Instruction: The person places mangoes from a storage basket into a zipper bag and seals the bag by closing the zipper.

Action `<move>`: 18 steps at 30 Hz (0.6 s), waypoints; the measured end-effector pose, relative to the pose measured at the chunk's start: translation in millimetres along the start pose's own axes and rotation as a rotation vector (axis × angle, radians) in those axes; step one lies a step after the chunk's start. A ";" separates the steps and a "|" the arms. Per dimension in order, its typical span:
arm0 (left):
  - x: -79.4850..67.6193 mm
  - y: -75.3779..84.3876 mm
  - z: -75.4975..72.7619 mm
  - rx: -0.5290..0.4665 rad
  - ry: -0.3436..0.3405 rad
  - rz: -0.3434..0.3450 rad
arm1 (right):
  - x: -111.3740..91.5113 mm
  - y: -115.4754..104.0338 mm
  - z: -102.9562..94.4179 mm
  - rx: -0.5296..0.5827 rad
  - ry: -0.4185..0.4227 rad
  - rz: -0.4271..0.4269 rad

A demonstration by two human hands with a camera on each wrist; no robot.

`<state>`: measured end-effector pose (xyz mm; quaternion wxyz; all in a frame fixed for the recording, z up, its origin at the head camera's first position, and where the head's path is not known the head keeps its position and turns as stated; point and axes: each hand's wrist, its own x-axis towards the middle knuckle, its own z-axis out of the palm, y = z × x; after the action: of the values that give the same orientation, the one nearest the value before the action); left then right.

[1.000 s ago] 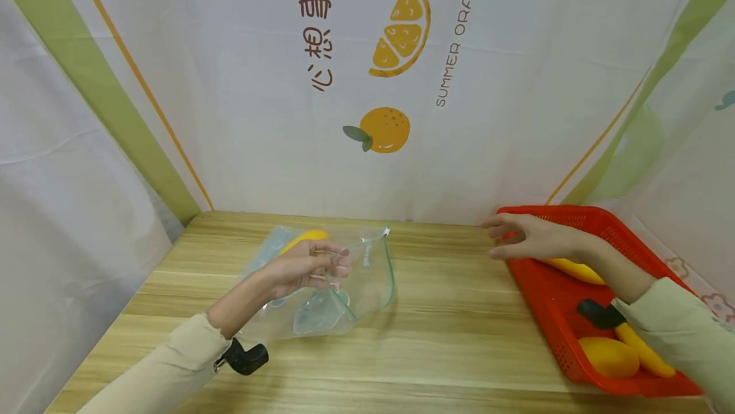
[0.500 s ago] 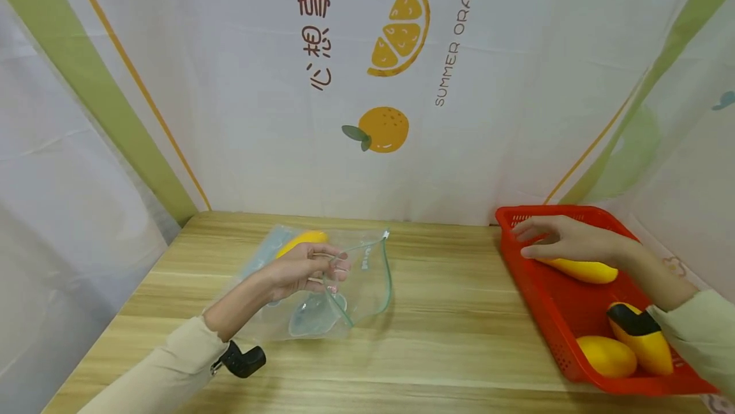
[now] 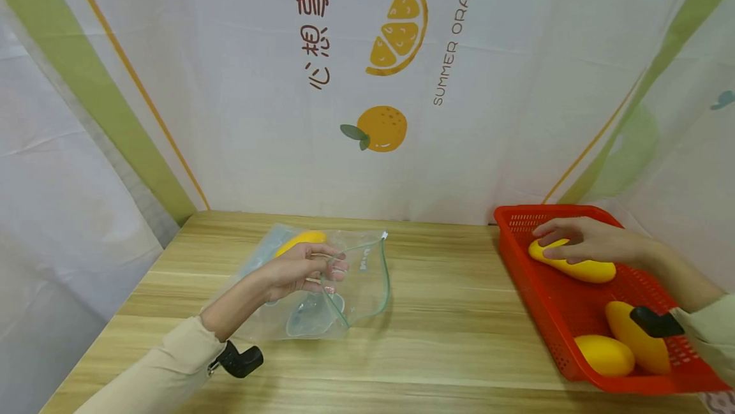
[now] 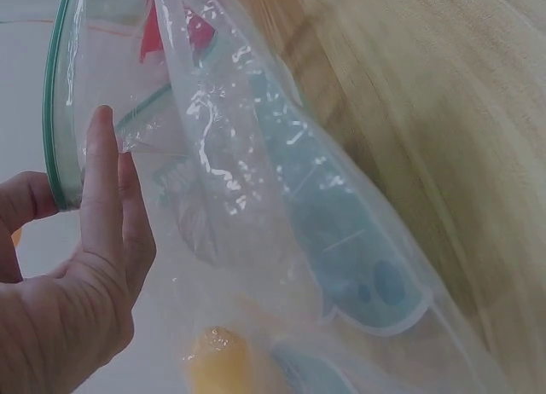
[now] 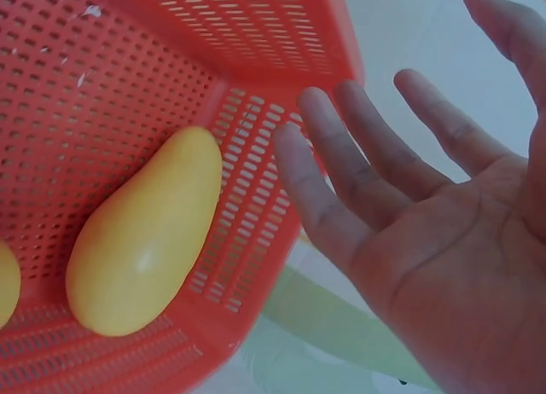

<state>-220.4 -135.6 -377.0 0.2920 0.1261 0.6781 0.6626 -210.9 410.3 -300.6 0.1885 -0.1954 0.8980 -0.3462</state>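
Note:
My left hand [image 3: 301, 270] pinches the green-edged mouth of a clear zip bag [image 3: 367, 289], thumb on one side of the rim and fingers on the other. The bag lies on the table, its mouth facing right. Inside it a yellow fruit [image 3: 303, 240] shows at the far side, partly behind the hand; the left wrist view catches it as a blurred yellow shape [image 4: 220, 360]. Over the red basket [image 3: 531, 305], my right hand [image 3: 600, 245] hovers with spread fingers, holding nothing. Just below is a long yellow mango [image 3: 586, 269], apart from the palm in the right wrist view.
Two more yellow mangoes lie at the basket's near end, a rounder mango [image 3: 604, 355] beside a longer mango [image 3: 637, 337]. Wooden table [image 3: 448, 312] stretches between bag and basket. A white printed curtain [image 3: 258, 114] hangs behind the table's far edge.
My right hand has moved right, from above the basket's left rim to above the long mango inside. My left hand keeps its hold on the bag, almost unmoved.

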 end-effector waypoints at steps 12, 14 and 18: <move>-1.7 -0.8 -2.6 -0.021 -0.012 -0.008 | -7.8 9.2 -6.9 -0.016 -0.145 -0.025; -1.9 -0.7 -2.8 -0.025 -0.012 -0.010 | -9.1 11.3 -7.9 -0.011 -0.164 -0.019; -2.3 -0.7 -3.3 -0.028 -0.014 -0.013 | -10.4 16.7 -7.4 0.017 -0.196 -0.026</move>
<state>-220.3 -139.7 -377.3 0.3029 0.1222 0.6674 0.6693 -209.2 430.8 -305.0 0.2727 -0.2387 0.8696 -0.3355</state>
